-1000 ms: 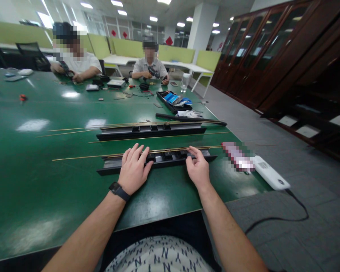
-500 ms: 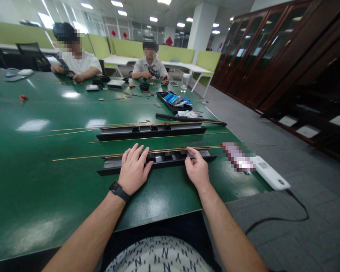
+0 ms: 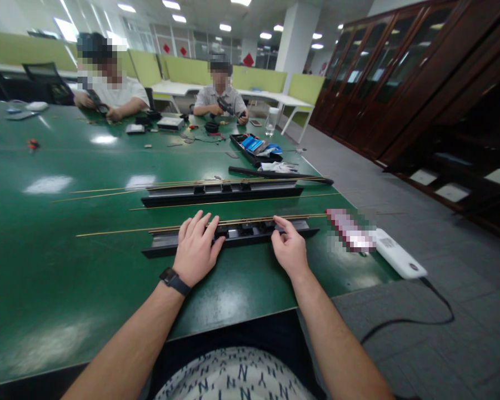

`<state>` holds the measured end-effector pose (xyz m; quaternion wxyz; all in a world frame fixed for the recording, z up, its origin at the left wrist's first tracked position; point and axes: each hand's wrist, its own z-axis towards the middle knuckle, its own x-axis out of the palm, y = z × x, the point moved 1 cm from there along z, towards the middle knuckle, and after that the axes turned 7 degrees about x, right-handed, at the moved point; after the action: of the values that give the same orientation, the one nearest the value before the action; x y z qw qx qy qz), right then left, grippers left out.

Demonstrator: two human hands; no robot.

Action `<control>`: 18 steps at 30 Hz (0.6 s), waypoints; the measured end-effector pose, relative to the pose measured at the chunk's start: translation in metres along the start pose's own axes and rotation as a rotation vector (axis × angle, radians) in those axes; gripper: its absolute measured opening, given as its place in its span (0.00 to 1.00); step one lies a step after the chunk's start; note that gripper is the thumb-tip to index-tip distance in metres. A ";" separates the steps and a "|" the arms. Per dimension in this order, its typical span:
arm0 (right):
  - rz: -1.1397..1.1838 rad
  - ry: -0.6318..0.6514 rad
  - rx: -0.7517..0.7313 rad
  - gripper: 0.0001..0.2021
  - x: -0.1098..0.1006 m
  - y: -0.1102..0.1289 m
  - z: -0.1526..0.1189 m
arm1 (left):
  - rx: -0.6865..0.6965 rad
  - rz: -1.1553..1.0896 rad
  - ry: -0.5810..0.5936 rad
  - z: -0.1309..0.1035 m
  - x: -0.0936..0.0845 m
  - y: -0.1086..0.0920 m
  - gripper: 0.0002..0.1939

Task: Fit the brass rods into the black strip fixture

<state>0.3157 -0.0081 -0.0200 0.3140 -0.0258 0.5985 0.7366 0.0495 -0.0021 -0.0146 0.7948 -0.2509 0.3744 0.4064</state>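
Thin golden rods (image 3: pixel 245 221) are lying along a straight black channel rail (image 3: pixel 250 241).
Left hand (image 3: pixel 195 243) is resting flat across them; right hand (image 3: pixel 290 247) is curling, its hold unclear.

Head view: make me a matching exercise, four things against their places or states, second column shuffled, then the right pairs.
1. left hand
2. white oblong device
3. clear upright cup
4. open black box

A. trails a black cable
B. contains blue items
C. over the nearer long black channel
D. near the green table's far side

Pairs: 1-C; 2-A; 3-D; 4-B
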 end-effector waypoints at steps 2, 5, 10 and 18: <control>0.017 -0.011 -0.003 0.24 0.001 -0.001 0.000 | 0.001 -0.003 0.003 0.000 0.000 0.000 0.27; 0.030 -0.042 0.003 0.23 0.001 -0.003 0.002 | 0.004 0.008 0.005 0.000 -0.001 0.000 0.27; 0.012 -0.050 0.019 0.22 0.000 -0.003 0.002 | 0.002 0.012 0.007 0.000 -0.001 0.000 0.27; 0.000 -0.015 0.015 0.23 -0.001 0.001 0.000 | -0.005 0.023 0.009 -0.001 0.000 -0.001 0.27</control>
<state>0.3163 -0.0089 -0.0189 0.3186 -0.0181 0.6016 0.7323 0.0497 -0.0031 -0.0147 0.7877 -0.2502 0.3800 0.4154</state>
